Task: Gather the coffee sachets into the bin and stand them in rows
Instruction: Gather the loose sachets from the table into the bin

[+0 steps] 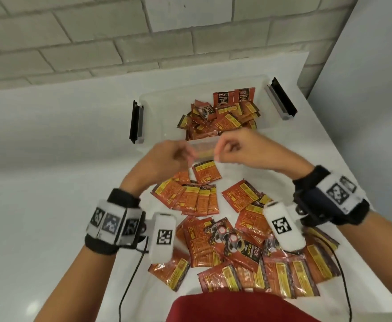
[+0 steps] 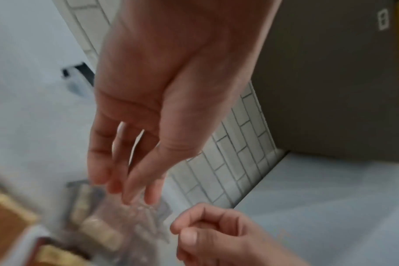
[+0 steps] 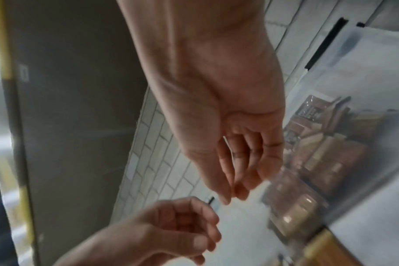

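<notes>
A clear plastic bin (image 1: 153, 98) stands at the back of the white table, with a jumbled heap of red-and-yellow coffee sachets (image 1: 222, 119) inside and two upright at its far wall. More sachets (image 1: 236, 247) lie scattered on the table in front of me. My left hand (image 1: 167, 156) (image 2: 130, 187) and right hand (image 1: 234, 149) (image 3: 237, 185) hover side by side at the bin's near wall, fingers loosely bent, gripping nothing that I can see. A motion-blurred bunch of sachets (image 1: 203, 149) (image 2: 116, 221) (image 3: 294, 201) shows between and just below the fingers.
Black latch handles (image 1: 135, 122) (image 1: 282, 98) stick up at both ends of the bin. A pale brick wall (image 1: 120, 43) runs behind the table, whose edge falls away at the right. Cables hang from both wrist units, and my red shirt (image 1: 232, 307) is at the bottom.
</notes>
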`<action>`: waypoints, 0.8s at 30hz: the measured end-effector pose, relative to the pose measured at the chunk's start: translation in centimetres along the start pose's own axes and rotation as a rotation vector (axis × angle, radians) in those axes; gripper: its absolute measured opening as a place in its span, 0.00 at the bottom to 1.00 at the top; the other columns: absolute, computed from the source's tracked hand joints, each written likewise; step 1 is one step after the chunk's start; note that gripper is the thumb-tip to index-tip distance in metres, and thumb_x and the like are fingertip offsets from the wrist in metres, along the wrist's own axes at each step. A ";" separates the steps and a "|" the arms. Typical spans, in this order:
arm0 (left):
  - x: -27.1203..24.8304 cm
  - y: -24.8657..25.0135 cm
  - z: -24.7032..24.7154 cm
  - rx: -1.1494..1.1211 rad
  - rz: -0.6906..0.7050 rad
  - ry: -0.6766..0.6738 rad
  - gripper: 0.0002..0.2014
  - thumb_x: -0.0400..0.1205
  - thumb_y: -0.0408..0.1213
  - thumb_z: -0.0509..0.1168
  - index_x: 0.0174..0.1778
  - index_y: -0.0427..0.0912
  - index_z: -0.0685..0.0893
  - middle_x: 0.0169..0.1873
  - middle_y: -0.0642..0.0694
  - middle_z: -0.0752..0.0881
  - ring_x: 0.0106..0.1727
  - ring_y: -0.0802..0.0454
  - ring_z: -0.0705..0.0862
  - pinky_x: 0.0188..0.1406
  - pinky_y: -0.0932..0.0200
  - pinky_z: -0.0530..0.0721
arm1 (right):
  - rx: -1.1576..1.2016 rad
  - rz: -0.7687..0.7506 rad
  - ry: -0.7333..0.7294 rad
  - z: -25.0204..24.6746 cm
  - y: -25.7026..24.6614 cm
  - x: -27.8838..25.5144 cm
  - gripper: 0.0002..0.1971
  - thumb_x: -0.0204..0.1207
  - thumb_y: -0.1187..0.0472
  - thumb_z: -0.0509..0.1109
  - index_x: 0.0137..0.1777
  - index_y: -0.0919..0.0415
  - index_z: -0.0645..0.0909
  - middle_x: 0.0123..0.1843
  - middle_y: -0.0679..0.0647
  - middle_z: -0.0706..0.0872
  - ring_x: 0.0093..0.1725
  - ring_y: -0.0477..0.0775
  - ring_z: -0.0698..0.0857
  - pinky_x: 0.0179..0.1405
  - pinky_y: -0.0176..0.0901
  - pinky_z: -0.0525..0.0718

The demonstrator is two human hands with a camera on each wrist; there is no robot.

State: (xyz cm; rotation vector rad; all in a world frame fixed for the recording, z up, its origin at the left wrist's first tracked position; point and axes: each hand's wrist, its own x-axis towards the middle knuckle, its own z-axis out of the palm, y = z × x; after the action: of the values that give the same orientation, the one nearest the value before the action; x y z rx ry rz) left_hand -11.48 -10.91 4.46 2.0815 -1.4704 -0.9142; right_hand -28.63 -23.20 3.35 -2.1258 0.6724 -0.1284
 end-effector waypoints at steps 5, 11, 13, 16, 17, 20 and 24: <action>-0.2 -4.1 2.4 0.413 -0.046 -0.032 0.22 0.81 0.28 0.65 0.70 0.50 0.79 0.69 0.45 0.78 0.68 0.46 0.73 0.66 0.47 0.76 | -0.276 0.040 -0.119 4.5 2.7 1.0 0.20 0.85 0.59 0.63 0.76 0.54 0.71 0.70 0.53 0.78 0.75 0.56 0.67 0.69 0.52 0.71; 0.4 -6.7 3.3 0.427 -0.029 -0.166 0.39 0.81 0.31 0.67 0.84 0.56 0.55 0.79 0.45 0.63 0.76 0.42 0.64 0.71 0.40 0.74 | -0.564 0.006 -0.137 6.1 4.8 1.4 0.29 0.85 0.53 0.60 0.84 0.50 0.56 0.70 0.54 0.71 0.72 0.59 0.61 0.69 0.56 0.66; 0.6 -6.9 3.1 0.508 -0.037 -0.202 0.42 0.81 0.30 0.68 0.84 0.57 0.51 0.76 0.44 0.62 0.75 0.42 0.64 0.70 0.43 0.77 | -0.590 0.041 -0.160 5.8 5.1 1.3 0.31 0.83 0.49 0.64 0.83 0.51 0.57 0.69 0.54 0.72 0.73 0.59 0.61 0.69 0.55 0.65; 0.8 -6.8 2.9 0.597 -0.056 -0.240 0.38 0.80 0.30 0.69 0.82 0.57 0.59 0.73 0.44 0.62 0.73 0.43 0.62 0.69 0.44 0.76 | -0.614 0.085 -0.180 5.3 5.1 1.1 0.32 0.80 0.47 0.68 0.81 0.51 0.62 0.68 0.55 0.71 0.72 0.58 0.62 0.68 0.54 0.66; 0.9 -6.8 2.9 0.617 -0.057 -0.220 0.35 0.79 0.32 0.70 0.80 0.57 0.64 0.72 0.44 0.62 0.73 0.43 0.61 0.70 0.43 0.76 | -0.612 0.105 -0.177 5.2 5.0 1.0 0.30 0.79 0.48 0.70 0.78 0.52 0.65 0.68 0.55 0.70 0.72 0.58 0.62 0.68 0.53 0.66; 0.8 -6.6 2.7 0.670 -0.053 -0.171 0.28 0.77 0.36 0.74 0.71 0.54 0.72 0.73 0.47 0.62 0.74 0.45 0.59 0.71 0.42 0.73 | -0.532 0.189 -0.168 4.6 4.7 0.7 0.25 0.76 0.53 0.73 0.68 0.58 0.68 0.67 0.56 0.72 0.69 0.56 0.68 0.64 0.49 0.72; 0.4 -6.9 1.9 0.519 -0.056 -0.144 0.13 0.77 0.35 0.73 0.52 0.50 0.76 0.58 0.49 0.77 0.63 0.48 0.75 0.60 0.52 0.79 | -0.198 0.261 -0.048 3.1 4.2 -0.3 0.21 0.80 0.62 0.69 0.68 0.57 0.64 0.58 0.55 0.81 0.45 0.46 0.80 0.34 0.32 0.78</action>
State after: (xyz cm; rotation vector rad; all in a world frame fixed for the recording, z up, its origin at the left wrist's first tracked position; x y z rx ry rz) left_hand -8.23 -8.82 -1.56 2.4682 -1.8930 -0.7732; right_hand -29.62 -22.81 -1.72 -2.1977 0.9596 0.1375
